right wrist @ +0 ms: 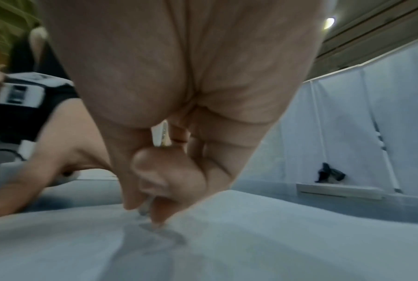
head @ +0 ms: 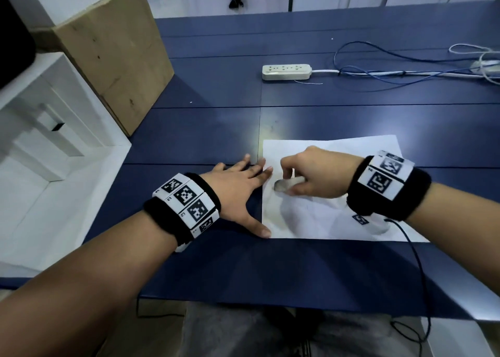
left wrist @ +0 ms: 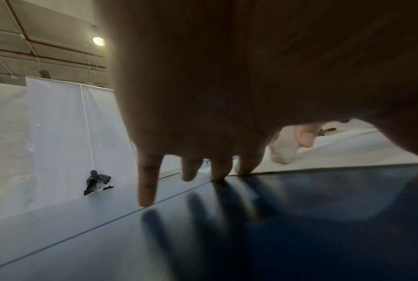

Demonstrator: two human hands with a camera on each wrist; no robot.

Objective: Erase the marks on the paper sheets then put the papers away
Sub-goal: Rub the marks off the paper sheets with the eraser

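A white paper sheet [head: 324, 226] lies on the blue table [head: 211, 132], near the front right. My left hand [head: 238, 183] lies flat with its fingers spread; the fingertips [left wrist: 245, 169] and the thumb press on the sheet's left edge [left wrist: 323, 152]. My right hand [head: 305, 178] grips a small pale eraser [head: 284, 184] with curled fingers and holds its tip on the paper's left part. In the right wrist view the eraser [right wrist: 145, 206] meets the paper [right wrist: 263, 237] beside a faint grey smudge [right wrist: 164, 232]. Most of the eraser is hidden inside the right hand [right wrist: 167, 171].
A cardboard box [head: 116, 56] leans at the back left beside a white cabinet [head: 40, 113]. A power strip [head: 286, 71] and loose cables [head: 405, 64] lie at the back right. A thin black cable [head: 416, 262] hangs from my right wristband over the table's front edge.
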